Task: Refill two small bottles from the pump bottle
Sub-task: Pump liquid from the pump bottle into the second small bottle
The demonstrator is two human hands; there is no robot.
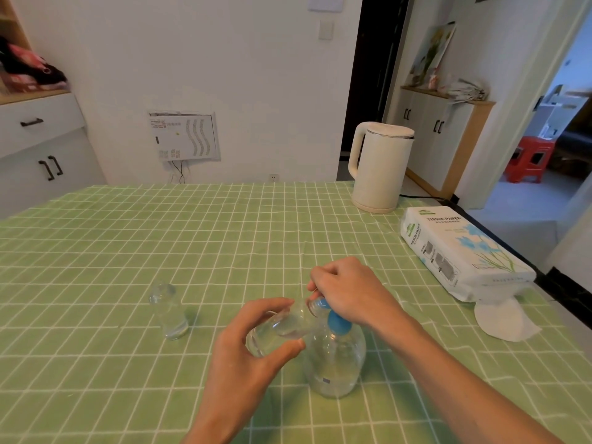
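Fingers [277, 307] of the left hand [243, 357] are curled around a small clear bottle [282, 328], thumb under it near the base and the other fingertips over the top, so it's properly gripped and tipped on its side. Its open mouth points right at the blue pump head of the pump bottle [336, 357], basically touching the nozzle. Right hand [349, 290] sits on top of that pump head, fingers bent down over it, palm covering most of the blue part, so it's clamped on the pump. Can't really tell how far down the pump is pushed.

Pump bottle stands upright on the green checked tablecloth [128, 245], clear body. The second small bottle [168, 310] stands upright by itself well to the left of the pump bottle, nobody touching it. Beyond the pump bottle and to its right there's a white kettle [378, 168] and a tissue paper pack [461, 254].
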